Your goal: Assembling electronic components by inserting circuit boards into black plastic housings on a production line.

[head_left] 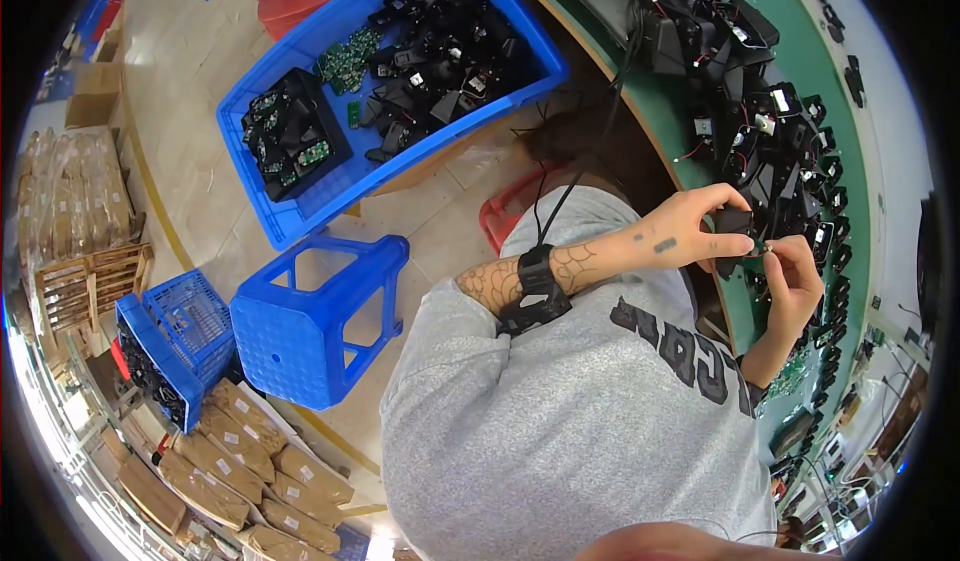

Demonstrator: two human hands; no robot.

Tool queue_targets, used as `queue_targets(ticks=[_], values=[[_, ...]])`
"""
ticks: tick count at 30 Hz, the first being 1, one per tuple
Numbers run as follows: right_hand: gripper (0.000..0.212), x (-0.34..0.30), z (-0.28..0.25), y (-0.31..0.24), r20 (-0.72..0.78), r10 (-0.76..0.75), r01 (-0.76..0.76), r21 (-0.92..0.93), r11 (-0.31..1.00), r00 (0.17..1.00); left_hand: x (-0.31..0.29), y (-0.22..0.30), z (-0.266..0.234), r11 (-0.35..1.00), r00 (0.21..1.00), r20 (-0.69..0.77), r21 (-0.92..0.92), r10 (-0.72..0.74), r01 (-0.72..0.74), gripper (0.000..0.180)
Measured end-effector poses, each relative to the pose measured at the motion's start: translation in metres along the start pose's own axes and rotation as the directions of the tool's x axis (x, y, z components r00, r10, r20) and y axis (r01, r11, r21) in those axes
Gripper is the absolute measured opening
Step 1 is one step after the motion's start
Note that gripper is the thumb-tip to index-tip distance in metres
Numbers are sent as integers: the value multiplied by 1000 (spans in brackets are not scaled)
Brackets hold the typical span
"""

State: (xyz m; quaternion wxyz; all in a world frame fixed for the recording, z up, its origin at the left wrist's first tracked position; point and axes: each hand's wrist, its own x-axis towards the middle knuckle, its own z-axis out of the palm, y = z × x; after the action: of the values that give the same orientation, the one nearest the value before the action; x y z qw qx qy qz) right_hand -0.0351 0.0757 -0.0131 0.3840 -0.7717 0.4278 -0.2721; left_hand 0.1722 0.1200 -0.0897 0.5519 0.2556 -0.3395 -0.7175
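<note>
A black plastic housing (735, 225) is gripped in my left hand (672, 233), thumb and fingers closed around it, over the near edge of the green-topped bench (640, 111). Just beside it, my right hand (797, 283) pinches a small pale piece (768, 248), perhaps a wire connector; it is too small to make out clearly. The two hands nearly touch at the fingertips. Beyond them on the bench lies a heap of similar black housings (745, 146), some with thin wires and white connectors. A black strap with a device (538, 286) circles my left wrist.
A large blue bin (420, 159) on the left holds black housings and green circuit boards (348, 59). Below it stands a blue plastic stool (285, 346). Farther left are a blue crate (195, 326), brown packages (225, 461) and a wooden pallet (92, 286). Black parts line the bench's far side.
</note>
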Motion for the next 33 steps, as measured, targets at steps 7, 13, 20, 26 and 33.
queue_targets(ticks=[7, 13, 20, 26, 33], values=[[17, 5, 7, -14, -74, -51, 44, -96, 994, 996, -4, -4, -10, 1000, 1000, 29, 19, 5, -5, 44], [18, 1, 11, -21, -92, -71, 57, -150, 987, 993, -3, -16, -10, 997, 999, 38, -72, 10, -7, 42], [20, -16, 3, -3, -85, -43, 22, -234, 972, 995, -9, -39, -12, 975, 997, 66, -215, -35, 49, 46], [23, -31, 17, 6, -385, 0, -71, -171, 983, 923, -3, -40, -22, 893, 999, -41, -450, -10, -10, 47], [16, -38, 13, 31, -641, -225, 134, -188, 973, 733, 31, -48, 18, 938, 988, 24, -313, -151, 151, 51]])
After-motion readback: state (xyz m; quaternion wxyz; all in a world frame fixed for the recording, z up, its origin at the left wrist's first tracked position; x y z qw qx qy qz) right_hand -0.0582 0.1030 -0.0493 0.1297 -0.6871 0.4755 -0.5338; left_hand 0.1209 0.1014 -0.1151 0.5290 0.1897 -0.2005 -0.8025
